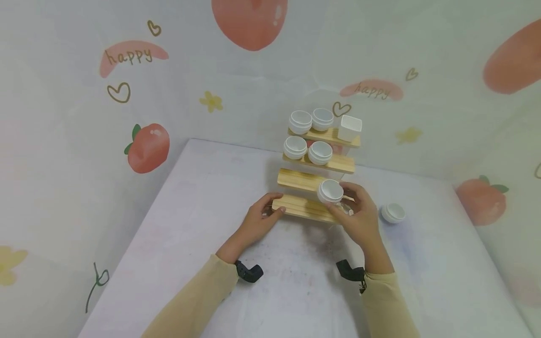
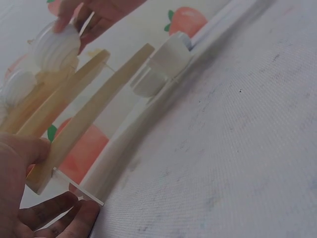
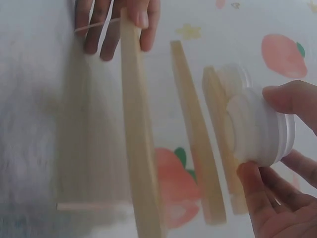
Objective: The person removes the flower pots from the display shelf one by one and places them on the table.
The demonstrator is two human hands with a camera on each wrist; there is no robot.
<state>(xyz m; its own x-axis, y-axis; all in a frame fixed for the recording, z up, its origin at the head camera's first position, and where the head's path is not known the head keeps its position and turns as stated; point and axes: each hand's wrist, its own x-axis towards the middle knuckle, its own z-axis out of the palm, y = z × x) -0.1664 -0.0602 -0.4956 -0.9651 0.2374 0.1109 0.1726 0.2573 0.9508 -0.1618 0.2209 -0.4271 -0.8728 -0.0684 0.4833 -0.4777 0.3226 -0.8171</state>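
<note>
A small tiered stand with wooden shelves [image 1: 305,208] and clear side supports stands on the white table. My left hand [image 1: 258,217] grips the left end of its lowest shelf; in the left wrist view the thumb lies on the board and the fingers [image 2: 81,220] are by the clear side piece. My right hand [image 1: 359,213] holds a small round white pot [image 1: 331,191] between thumb and fingers, in front of the right part of the lower shelves. In the right wrist view this white pot [image 3: 257,126] is tilted on its side by the camera's angle.
Two round white pots [image 1: 300,122] and a square white pot [image 1: 350,128] stand on the top shelf. Two more round pots [image 1: 320,153] are on the shelf below. Another round white pot [image 1: 393,213] sits on the table right of my right hand. A printed cloth backdrop [image 1: 253,117] rises behind.
</note>
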